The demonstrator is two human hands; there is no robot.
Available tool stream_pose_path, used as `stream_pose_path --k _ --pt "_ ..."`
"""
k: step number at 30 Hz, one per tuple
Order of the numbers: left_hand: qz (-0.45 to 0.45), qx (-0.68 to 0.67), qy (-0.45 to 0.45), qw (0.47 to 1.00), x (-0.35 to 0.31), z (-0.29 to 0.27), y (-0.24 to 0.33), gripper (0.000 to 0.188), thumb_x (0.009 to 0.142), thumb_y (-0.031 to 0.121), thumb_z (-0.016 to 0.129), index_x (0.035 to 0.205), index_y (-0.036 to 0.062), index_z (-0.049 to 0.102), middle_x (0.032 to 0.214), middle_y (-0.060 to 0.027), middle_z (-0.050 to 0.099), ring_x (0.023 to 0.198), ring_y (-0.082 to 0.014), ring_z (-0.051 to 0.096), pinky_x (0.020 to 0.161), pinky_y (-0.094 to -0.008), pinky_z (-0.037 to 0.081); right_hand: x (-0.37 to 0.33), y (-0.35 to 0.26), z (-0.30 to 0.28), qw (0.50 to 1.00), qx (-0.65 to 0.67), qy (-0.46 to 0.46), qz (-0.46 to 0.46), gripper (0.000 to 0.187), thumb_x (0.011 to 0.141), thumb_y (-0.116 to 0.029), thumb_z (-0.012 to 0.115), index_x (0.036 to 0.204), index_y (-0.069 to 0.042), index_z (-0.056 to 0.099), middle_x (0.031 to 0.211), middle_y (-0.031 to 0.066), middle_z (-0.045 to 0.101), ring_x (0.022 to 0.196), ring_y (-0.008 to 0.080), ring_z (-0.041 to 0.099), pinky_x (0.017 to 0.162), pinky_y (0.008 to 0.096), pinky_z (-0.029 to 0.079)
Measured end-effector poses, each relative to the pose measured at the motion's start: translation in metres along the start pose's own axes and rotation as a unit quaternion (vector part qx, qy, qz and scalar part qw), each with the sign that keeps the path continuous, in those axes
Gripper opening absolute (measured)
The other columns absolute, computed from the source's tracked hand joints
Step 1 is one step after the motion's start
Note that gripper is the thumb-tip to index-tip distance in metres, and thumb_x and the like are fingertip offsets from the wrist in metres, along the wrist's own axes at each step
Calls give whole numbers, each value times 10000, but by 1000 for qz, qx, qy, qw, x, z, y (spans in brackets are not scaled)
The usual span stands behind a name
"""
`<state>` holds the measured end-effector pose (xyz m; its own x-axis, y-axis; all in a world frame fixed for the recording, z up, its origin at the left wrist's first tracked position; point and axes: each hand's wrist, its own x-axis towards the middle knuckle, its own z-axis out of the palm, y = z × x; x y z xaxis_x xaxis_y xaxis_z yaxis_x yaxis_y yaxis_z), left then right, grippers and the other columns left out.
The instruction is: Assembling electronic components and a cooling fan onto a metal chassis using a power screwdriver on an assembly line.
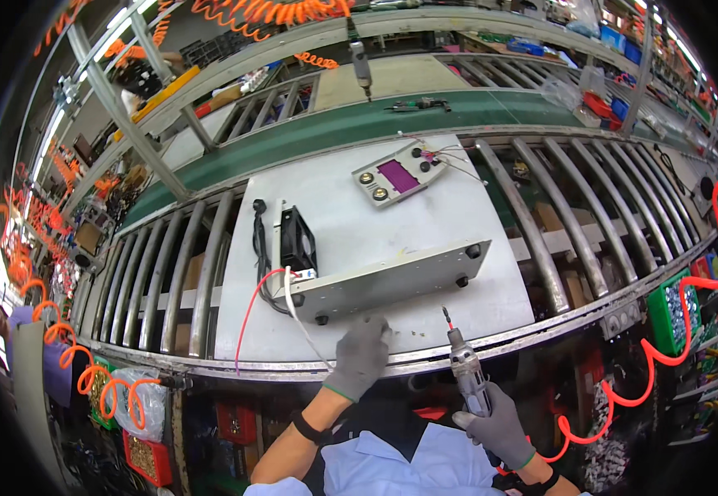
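Observation:
My left hand [361, 359], in a grey glove, is closed with its fingertips together just above the white board [235, 331]. Whatever it pinches is too small to make out. Beside those fingertips lie a few small screws [414, 334]. My right hand [499, 428], gloved too, grips a grey power screwdriver [468, 376], its bit pointing up and away from me over the board's near edge. Beyond both hands a grey metal chassis [384, 279] rests on its side, its round black feet facing me. At its left end sit a black fan [297, 238] and a black power cord [260, 248].
A metal panel with a purple window [394, 175] lies farther back on the board. Steel rollers [541, 223] flank it, and a green conveyor belt [491, 107] runs behind. Another screwdriver [361, 70] hangs overhead. A coiled orange hose [648, 364] and a green bin [671, 318] are right.

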<state>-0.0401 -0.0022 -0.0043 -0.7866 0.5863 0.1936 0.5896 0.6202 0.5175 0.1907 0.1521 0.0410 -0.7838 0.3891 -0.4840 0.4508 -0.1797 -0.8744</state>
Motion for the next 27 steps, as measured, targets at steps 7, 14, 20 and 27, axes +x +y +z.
stream_pose_path --k 7,14,20,27 --pt "11 -59 45 997 -3 8 -17 101 875 167 676 924 79 669 1090 -180 653 992 -390 651 819 -469 532 11 10 -7 998 -63 -6 2 456 765 -234 821 1095 -32 581 824 54 599 674 112 578 624 299 500" --pt "-175 -328 -8 928 -5 -89 24 129 990 106 576 1093 27 578 800 -80 664 645 -108 631 546 -237 497 23 8 -1 996 -81 -12 -21 472 755 -244 825 1102 -25 590 870 70 613 779 160 577 747 336 497" --pt "-87 -463 119 874 -10 -161 101 106 931 4 581 1028 -31 605 809 -125 672 653 -139 656 543 -242 523 28 -10 9 999 -10 -46 17 436 786 -236 806 1096 -37 572 786 37 570 611 91 554 544 270 483" --pt "-78 -510 35 856 57 -132 96 271 935 83 637 1167 -55 659 895 -103 687 753 -129 658 651 -240 529 27 -28 18 999 -11 -34 -13 369 816 -124 771 1088 -11 547 746 34 575 551 73 555 476 246 458"
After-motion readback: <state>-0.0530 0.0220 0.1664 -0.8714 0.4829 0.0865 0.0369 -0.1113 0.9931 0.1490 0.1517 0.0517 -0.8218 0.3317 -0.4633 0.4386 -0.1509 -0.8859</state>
